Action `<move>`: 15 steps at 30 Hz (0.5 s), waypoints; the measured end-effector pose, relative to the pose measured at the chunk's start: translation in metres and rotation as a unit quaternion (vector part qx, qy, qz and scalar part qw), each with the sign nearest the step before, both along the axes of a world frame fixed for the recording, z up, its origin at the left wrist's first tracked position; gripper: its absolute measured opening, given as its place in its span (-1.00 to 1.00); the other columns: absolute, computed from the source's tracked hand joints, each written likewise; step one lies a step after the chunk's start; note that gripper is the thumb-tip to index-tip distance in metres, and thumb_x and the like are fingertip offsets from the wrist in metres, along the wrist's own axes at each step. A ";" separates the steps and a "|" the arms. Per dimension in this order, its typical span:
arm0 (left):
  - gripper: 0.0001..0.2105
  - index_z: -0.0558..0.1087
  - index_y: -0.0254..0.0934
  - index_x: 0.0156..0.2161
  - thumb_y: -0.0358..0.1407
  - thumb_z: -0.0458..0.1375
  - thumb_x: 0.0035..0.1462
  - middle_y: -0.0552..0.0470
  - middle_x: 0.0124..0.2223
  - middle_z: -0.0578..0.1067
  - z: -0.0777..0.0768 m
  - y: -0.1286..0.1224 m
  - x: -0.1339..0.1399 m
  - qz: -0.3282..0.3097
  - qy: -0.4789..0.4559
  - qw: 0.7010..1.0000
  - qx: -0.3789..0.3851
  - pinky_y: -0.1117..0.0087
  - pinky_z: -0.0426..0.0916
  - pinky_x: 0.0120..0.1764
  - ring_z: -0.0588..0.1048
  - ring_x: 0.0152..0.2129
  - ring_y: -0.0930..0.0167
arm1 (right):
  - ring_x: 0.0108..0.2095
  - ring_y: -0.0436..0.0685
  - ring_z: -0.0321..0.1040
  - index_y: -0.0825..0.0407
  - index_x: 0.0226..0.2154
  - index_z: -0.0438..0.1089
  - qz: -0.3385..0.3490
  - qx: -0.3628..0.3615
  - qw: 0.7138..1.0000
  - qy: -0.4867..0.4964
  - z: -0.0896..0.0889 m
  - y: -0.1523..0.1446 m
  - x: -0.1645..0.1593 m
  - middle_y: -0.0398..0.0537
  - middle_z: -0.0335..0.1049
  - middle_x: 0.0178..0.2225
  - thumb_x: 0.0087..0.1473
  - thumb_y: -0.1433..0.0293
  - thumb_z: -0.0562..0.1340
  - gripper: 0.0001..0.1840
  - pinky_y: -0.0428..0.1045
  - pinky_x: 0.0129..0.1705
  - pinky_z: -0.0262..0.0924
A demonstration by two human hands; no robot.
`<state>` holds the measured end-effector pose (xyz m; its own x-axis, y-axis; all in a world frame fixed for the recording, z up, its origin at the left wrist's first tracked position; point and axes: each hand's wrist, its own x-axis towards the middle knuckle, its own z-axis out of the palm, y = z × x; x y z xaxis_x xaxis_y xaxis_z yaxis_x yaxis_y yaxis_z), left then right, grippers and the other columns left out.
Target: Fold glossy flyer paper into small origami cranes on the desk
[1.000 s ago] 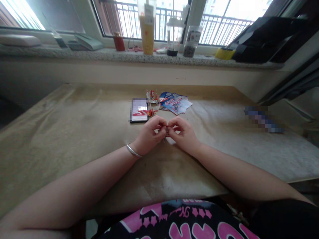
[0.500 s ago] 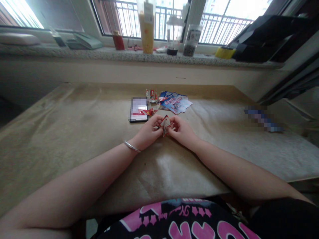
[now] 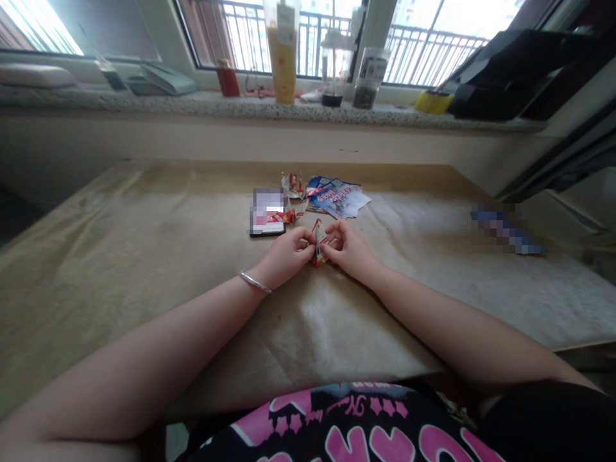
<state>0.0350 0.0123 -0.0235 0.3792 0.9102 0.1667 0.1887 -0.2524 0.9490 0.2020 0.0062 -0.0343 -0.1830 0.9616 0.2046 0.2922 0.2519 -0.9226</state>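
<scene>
Between my two hands is a small folded piece of printed paper (image 3: 318,241), red and white, standing up with a pointed top. My left hand (image 3: 291,251), with a silver bangle on the wrist, pinches its left side. My right hand (image 3: 350,249) pinches the right side between thumb and fingers. Just beyond my hands lie a folded red-and-white paper piece (image 3: 287,216), partly over a phone-like device (image 3: 267,221) with a blurred screen, and another folded paper piece (image 3: 294,185) behind it. A fanned stack of blue printed sheets (image 3: 339,197) rests beside them.
A blurred bluish item (image 3: 507,230) lies at the right of the covered table (image 3: 168,269). On the stone windowsill (image 3: 183,109) stand a tall yellow-filled container (image 3: 283,64), a red jar (image 3: 228,78), clear cups, a yellow tape roll (image 3: 433,101) and a black object (image 3: 500,77).
The folded paper has turned and opened between my fingers, showing more of its red side and a gap at the top. My fingers have shifted slightly; the other things stay put.
</scene>
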 end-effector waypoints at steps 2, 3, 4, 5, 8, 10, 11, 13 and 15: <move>-0.90 0.36 -0.31 -0.37 -0.31 0.16 0.05 0.10 -0.45 0.43 0.002 -0.001 -0.001 0.011 0.024 0.999 0.020 0.48 0.32 -0.46 0.44 -0.52 0.47 | -0.60 -0.11 0.19 -0.01 -0.31 0.13 -0.004 0.010 1.000 -0.002 0.000 0.001 0.001 -0.29 0.24 -0.46 -0.09 0.31 0.25 -0.70 -0.15 -0.56 0.09; -0.86 0.37 -0.31 -0.36 -0.26 0.16 0.06 0.08 -0.43 0.45 0.003 -0.001 -0.002 0.013 0.028 0.999 0.024 0.46 0.33 -0.44 0.45 -0.50 0.45 | -0.60 -0.11 0.18 -0.01 -0.32 0.13 -0.006 0.016 1.000 -0.005 -0.001 0.002 0.001 -0.29 0.24 -0.46 -0.09 0.31 0.24 -0.71 -0.14 -0.55 0.09; -0.82 0.37 -0.31 -0.34 -0.21 0.17 0.06 0.07 -0.41 0.46 0.004 -0.002 -0.002 0.010 0.032 0.999 0.026 0.45 0.34 -0.43 0.46 -0.49 0.44 | -0.59 -0.10 0.18 -0.01 -0.32 0.14 -0.008 0.021 1.000 -0.010 -0.001 0.003 0.002 -0.29 0.24 -0.46 -0.09 0.31 0.24 -0.72 -0.14 -0.55 0.09; -0.78 0.36 -0.31 -0.32 -0.17 0.19 0.05 0.07 -0.41 0.47 0.005 -0.003 -0.002 0.005 0.036 0.999 0.025 0.45 0.34 -0.43 0.46 -0.49 0.44 | -0.59 -0.10 0.18 -0.01 -0.33 0.14 -0.010 0.026 1.000 -0.014 -0.002 0.003 0.002 -0.28 0.25 -0.45 -0.08 0.31 0.24 -0.72 -0.13 -0.54 0.09; -0.72 0.33 -0.29 -0.30 -0.14 0.25 -0.01 0.11 -0.46 0.44 0.004 -0.004 -0.002 -0.002 0.053 0.998 0.026 0.49 0.29 -0.51 0.44 -0.55 0.47 | -0.58 -0.09 0.17 0.00 -0.33 0.17 -0.015 0.033 0.999 -0.025 -0.003 0.004 0.002 -0.26 0.27 -0.43 -0.08 0.31 0.23 -0.75 -0.13 -0.54 0.08; -0.75 0.33 -0.28 -0.31 -0.17 0.24 0.00 0.13 -0.48 0.43 0.003 -0.002 -0.002 0.009 0.067 0.997 0.038 0.50 0.27 -0.54 0.42 -0.58 0.49 | -0.55 -0.07 0.20 0.00 -0.34 0.18 -0.013 0.034 0.999 -0.026 -0.002 0.004 0.001 -0.25 0.28 -0.45 -0.08 0.31 0.24 -0.75 -0.12 -0.52 0.10; -0.77 0.33 -0.28 -0.32 -0.19 0.23 0.01 0.12 -0.48 0.44 0.003 -0.001 -0.002 0.015 0.071 0.996 0.042 0.50 0.27 -0.53 0.42 -0.57 0.48 | -0.53 -0.06 0.22 0.00 -0.34 0.19 -0.011 0.035 0.999 -0.026 -0.002 0.004 0.001 -0.24 0.29 -0.46 -0.09 0.31 0.25 -0.75 -0.12 -0.50 0.12; -0.81 0.35 -0.29 -0.32 -0.23 0.21 0.02 0.08 -0.43 0.47 0.002 0.001 -0.003 0.019 0.067 0.997 0.042 0.48 0.31 -0.49 0.45 -0.53 0.46 | -0.49 -0.04 0.26 0.00 -0.34 0.20 -0.010 0.038 0.999 -0.027 -0.001 0.003 0.001 -0.23 0.30 -0.46 -0.10 0.32 0.27 -0.74 -0.11 -0.47 0.15; -0.83 0.36 -0.31 -0.30 -0.26 0.19 0.02 0.05 -0.37 0.50 0.002 0.002 -0.003 0.011 0.052 0.998 0.029 0.46 0.36 -0.44 0.48 -0.48 0.45 | -0.48 -0.04 0.26 0.00 -0.32 0.22 -0.012 0.041 0.998 -0.036 0.000 0.003 0.001 -0.21 0.30 -0.43 -0.08 0.32 0.27 -0.75 -0.12 -0.47 0.15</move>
